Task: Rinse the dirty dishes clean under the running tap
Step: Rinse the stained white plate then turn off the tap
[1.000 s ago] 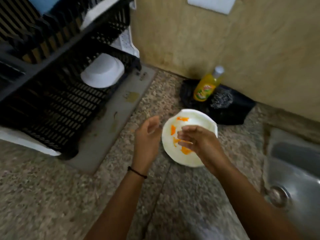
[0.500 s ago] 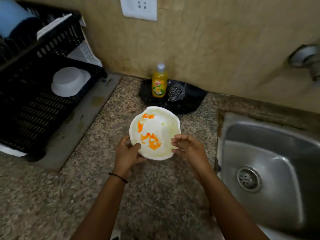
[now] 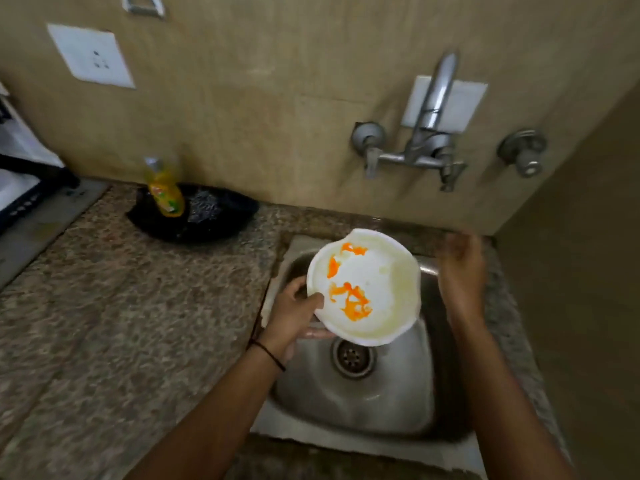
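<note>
KITCHEN SINK: A person holds 1 white plate [image 3: 381,292] roughly level above the steel sink [image 3: 346,407], its face smeared with orange sauce and a yellowish film. The left hand [image 3: 294,315] pinches the plate's left rim, thumb on top and fingers curled beneath. That keeps the dirty side up, and any run-off would fall towards the drain [image 3: 353,356] rather than onto the speckled stone worktop [image 3: 121,306].

The right hand [image 3: 460,268] is off the plate, raised by the sink's back right corner below the wall-mounted tap [image 3: 433,112]. It holds nothing and its fingers look loosely bent, though motion blur softens them. No stream of water shows at the spout, so the rinse appears not yet begun. The free hand is likely bound for 1 of the tap's handles [image 3: 450,173].

The 1-handed grip at the rim leaves the plate's far side unsupported, and water striking there could tip it.

To the left on the worktop, well apart from the sink, a yellow bottle of dish liquid [image 3: 164,192] stands on a black tray [image 3: 235,216] just beside a steel scrubber [image 3: 204,209]. Both appear to be within reach if water alone fails to lift the stains.
</note>
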